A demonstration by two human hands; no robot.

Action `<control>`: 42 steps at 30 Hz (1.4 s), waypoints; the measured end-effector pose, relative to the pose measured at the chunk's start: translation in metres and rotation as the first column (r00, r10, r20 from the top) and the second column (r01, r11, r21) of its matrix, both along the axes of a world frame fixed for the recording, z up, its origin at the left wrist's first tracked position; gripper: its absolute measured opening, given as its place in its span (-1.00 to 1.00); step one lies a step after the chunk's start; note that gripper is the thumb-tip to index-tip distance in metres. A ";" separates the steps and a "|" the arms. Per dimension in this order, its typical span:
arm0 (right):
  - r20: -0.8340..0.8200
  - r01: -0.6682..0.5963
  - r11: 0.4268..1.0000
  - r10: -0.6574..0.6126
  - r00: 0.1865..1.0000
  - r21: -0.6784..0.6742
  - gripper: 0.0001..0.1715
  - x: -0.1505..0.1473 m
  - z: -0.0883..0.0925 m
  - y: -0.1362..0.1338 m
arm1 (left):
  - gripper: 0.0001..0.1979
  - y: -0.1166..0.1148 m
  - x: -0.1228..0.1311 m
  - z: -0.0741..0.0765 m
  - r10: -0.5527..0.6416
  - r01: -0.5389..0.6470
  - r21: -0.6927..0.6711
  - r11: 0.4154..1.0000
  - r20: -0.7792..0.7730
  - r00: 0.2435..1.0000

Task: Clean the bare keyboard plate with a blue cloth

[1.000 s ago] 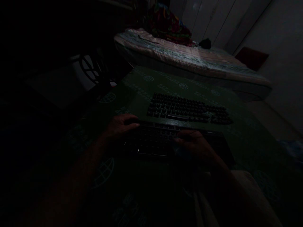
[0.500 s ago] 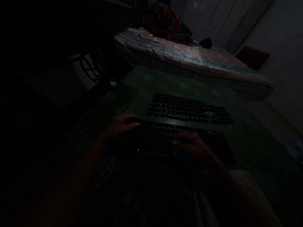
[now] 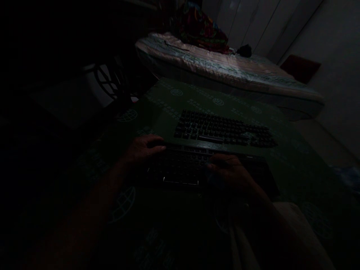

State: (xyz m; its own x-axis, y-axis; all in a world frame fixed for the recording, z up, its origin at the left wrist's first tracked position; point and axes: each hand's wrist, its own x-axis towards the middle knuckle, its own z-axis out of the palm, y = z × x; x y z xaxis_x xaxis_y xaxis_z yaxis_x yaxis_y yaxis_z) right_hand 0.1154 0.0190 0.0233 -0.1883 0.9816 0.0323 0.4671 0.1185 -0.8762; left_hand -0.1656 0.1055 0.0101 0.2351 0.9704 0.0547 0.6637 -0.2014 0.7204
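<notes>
A dark keyboard base (image 3: 180,167) lies across the table, its keycaps apparently off, with bare switch positions faintly visible. My left hand (image 3: 142,150) grips its upper left corner, thumb on top and fingers at the far edge. Over the middle right of the base, my right hand (image 3: 230,170) is closed, fingers pinched downward. A dim bluish cloth-like piece (image 3: 216,180) shows beneath that hand; darkness blurs its outline. Just beyond the base, loose black keycaps (image 3: 212,125) are set out in keyboard order on the table.
A green table cover (image 3: 157,99) with pale globe prints lies under everything. Past its far edge stands a bed with a striped mattress (image 3: 225,67) and a dark red patterned cloth (image 3: 202,32). Light fabric (image 3: 292,217) lies near my right forearm. The left side is very dark.
My right hand has shifted slightly up and to the right over the keyboard base. My left hand and the keycaps stay where they were.
</notes>
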 end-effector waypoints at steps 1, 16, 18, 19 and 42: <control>0.000 0.004 1.000 -0.004 1.000 0.011 -0.82 -0.002 -0.001 -0.001 | -0.57 0.000 0.000 0.000 0.002 -0.002 -0.004 1.000 0.002 1.000; -0.154 -0.088 0.988 0.068 0.986 -0.123 -0.81 -0.013 0.005 -0.008 | -0.55 -0.001 -0.001 -0.001 0.008 -0.008 0.003 1.000 -0.003 1.000; -0.130 -0.076 0.992 0.063 0.990 -0.103 -0.83 -0.013 0.005 -0.007 | -0.54 -0.001 -0.001 -0.001 0.006 -0.006 0.005 1.000 -0.005 1.000; -0.123 -0.101 0.989 0.087 0.989 -0.111 -0.83 -0.013 0.005 -0.007 | -0.54 0.000 -0.001 -0.001 0.009 -0.009 0.006 1.000 -0.004 1.000; -0.071 -0.145 0.989 0.142 0.987 -0.040 -0.84 -0.035 -0.002 -0.013 | -0.53 0.002 -0.001 -0.002 0.046 -0.046 -0.013 0.999 0.002 0.999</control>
